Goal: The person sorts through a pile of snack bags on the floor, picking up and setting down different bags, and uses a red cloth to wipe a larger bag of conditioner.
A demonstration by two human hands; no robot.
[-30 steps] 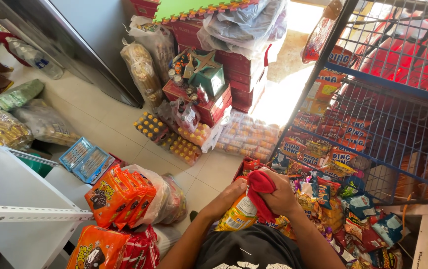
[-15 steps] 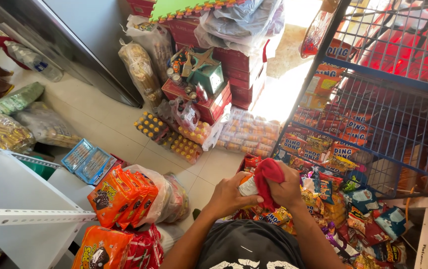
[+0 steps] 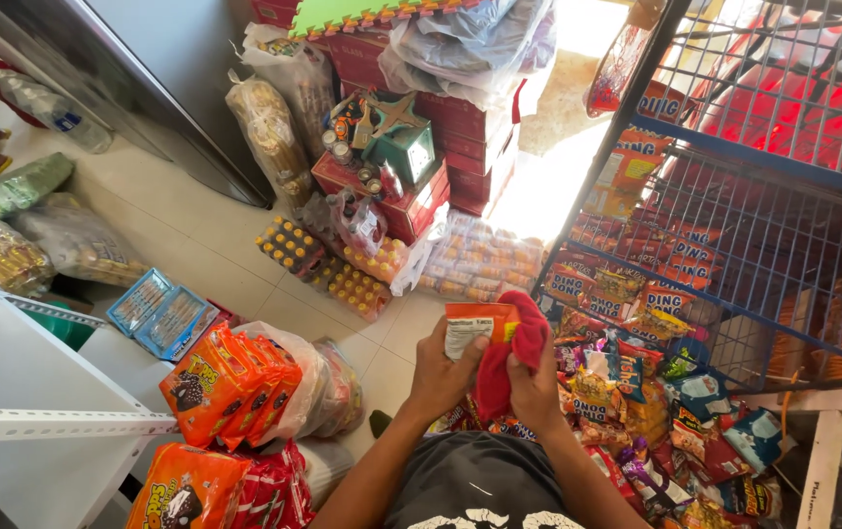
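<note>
Bottom centre: left hand [image 3: 444, 372] pinching an orange snack packet [image 3: 473, 326] by its lower edge; right hand [image 3: 535, 384] closed around a red cloth [image 3: 516, 351] pressed to the packet. Just right: heap of mixed snack packets [image 3: 656, 411]. Lower left: orange biscuit packs [image 3: 228, 382]. Right: blue wire rack [image 3: 734, 225]. Upper centre: stacked red cartons [image 3: 460, 137].

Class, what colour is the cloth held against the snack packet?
Red; the cloth shows best in the head view.

Two hands [image 3: 441, 377] [image 3: 536, 387], one red cloth [image 3: 514, 358], one orange snack packet [image 3: 472, 328], two blue boxes [image 3: 162, 312].
</note>
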